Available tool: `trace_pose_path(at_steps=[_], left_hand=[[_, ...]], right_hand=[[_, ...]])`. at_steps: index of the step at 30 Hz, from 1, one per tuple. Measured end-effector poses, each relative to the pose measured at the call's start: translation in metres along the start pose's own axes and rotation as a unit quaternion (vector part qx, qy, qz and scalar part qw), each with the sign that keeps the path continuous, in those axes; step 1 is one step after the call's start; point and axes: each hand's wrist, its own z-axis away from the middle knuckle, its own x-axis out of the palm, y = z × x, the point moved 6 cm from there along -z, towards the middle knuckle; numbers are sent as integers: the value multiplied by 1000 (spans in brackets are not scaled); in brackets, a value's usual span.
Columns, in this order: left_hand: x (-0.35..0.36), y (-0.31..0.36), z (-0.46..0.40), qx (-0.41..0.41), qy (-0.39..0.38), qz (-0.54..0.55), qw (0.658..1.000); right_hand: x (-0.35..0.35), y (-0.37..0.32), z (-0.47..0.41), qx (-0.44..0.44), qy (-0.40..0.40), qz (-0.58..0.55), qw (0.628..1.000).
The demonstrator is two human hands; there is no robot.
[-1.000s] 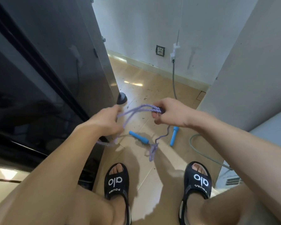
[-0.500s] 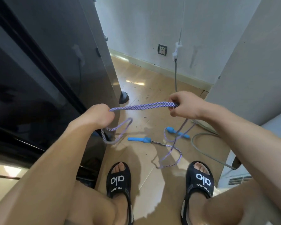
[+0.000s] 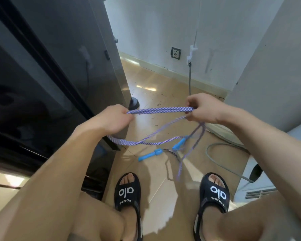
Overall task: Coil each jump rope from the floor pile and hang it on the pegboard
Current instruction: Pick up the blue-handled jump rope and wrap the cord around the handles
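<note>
A purple braided jump rope (image 3: 159, 110) runs taut, doubled, between my two hands at waist height. My left hand (image 3: 114, 119) has its fingers curled round one end of the span; my right hand (image 3: 202, 108) pinches the other, and that grip looks firm. Slack loops (image 3: 146, 140) sag below, trailing to two blue handles (image 3: 149, 154) on the wooden floor (image 3: 163, 87), ahead of my black sandals (image 3: 127, 190). To coil well, I judge each loop should match this span, gathered into one hand without twisting. A grey hose (image 3: 221, 159) lies near and could snag. No pegboard is visible.
</note>
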Motion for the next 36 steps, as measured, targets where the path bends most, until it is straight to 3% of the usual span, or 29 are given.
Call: trace_pose_path(at_steps=[3, 6, 10, 13, 20, 24, 28, 30, 31, 34, 36], left_hand=[[20, -3, 6, 15, -74, -23, 997], [39, 28, 15, 84, -137, 77, 984], [39, 50, 16, 133, -150, 210, 957], [41, 48, 18, 142, -166, 206, 954], [35, 61, 14, 170, -87, 202, 961], [30, 52, 10, 158, -108, 156, 969], [-6, 18, -5, 75, 42, 172, 981], [-17, -4, -10, 16, 116, 115, 986], [-16, -13, -10, -7, 118, 76, 990], [20, -7, -4, 8, -30, 17, 999], [38, 17, 4, 66, -104, 70, 990]], right_hand=[[1, -3, 4, -6, 7, -5, 1000], [24, -41, 13, -73, -43, -22, 996], [30, -59, 16, -95, -59, -64, 992], [21, -45, 14, -72, -41, -118, 990], [27, -63, 15, -86, -83, -219, 968], [21, -54, 14, -68, -78, -199, 974], [7, -29, 9, -41, -32, -80, 995], [-2, -12, 8, -8, 7, -30, 999], [-4, -7, 9, 2, 18, -22, 1000], [8, -19, 12, -27, -3, -48, 998], [19, -40, 15, -68, -34, -72, 994]])
